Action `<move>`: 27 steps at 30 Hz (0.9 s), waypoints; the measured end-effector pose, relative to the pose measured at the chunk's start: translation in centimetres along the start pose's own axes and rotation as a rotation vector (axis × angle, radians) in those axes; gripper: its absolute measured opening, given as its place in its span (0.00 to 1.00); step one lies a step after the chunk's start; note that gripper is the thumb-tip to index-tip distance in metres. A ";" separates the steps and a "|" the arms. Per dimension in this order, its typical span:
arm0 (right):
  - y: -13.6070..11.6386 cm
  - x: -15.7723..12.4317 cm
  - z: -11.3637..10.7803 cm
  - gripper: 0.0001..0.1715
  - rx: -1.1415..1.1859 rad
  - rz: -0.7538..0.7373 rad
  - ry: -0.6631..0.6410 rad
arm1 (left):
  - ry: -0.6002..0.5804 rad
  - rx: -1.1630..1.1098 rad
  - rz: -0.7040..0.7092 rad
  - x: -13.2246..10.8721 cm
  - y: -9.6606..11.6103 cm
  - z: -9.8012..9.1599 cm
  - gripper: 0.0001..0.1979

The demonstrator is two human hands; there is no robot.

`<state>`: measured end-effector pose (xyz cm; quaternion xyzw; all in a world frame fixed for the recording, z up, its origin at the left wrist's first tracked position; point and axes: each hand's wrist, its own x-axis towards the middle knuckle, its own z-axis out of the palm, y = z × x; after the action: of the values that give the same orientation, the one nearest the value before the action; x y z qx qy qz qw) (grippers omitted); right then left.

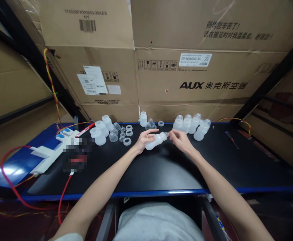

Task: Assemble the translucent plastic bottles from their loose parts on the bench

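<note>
A milky white baby bottle [154, 143] lies tilted in my left hand [144, 139], its neck pointing right, with my index finger stretched along above it. At the neck is a collar with a clear teat [166, 134]. The fingers of my right hand [180, 139] are pinched together at the teat's tip. Just behind my hands stands an open bottle [143, 119] with clear caps [148, 125] and a ring [160, 123] beside it. Several capped bottles [188, 124] stand behind my right hand.
On the left are three open bottles [98, 136], clear caps [113, 136], small teats [122, 135] and collar rings [127, 141]. Farther left lie a white power strip [53, 155], a red marker [86, 129] and cables. A screwdriver [231, 139] rests at right. Cardboard [161, 87] walls the back.
</note>
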<state>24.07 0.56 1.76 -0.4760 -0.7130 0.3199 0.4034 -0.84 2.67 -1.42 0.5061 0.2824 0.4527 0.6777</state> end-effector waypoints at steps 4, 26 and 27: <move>-0.5 0.0 -0.4 0.39 0.202 -0.199 -0.200 | -0.046 -0.002 -0.034 -0.1 -0.1 -0.1 0.45; 0.5 0.4 1.5 0.29 0.078 -0.044 0.236 | 0.077 1.016 0.567 -1.3 -0.5 2.0 0.31; 0.5 0.5 1.6 0.29 0.059 -0.102 0.274 | 0.098 1.061 0.569 -1.0 -0.4 1.5 0.30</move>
<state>22.78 1.07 0.77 -0.4662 -0.6649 0.2516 0.5265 0.14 1.13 -1.33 0.8093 0.3539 0.4364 0.1713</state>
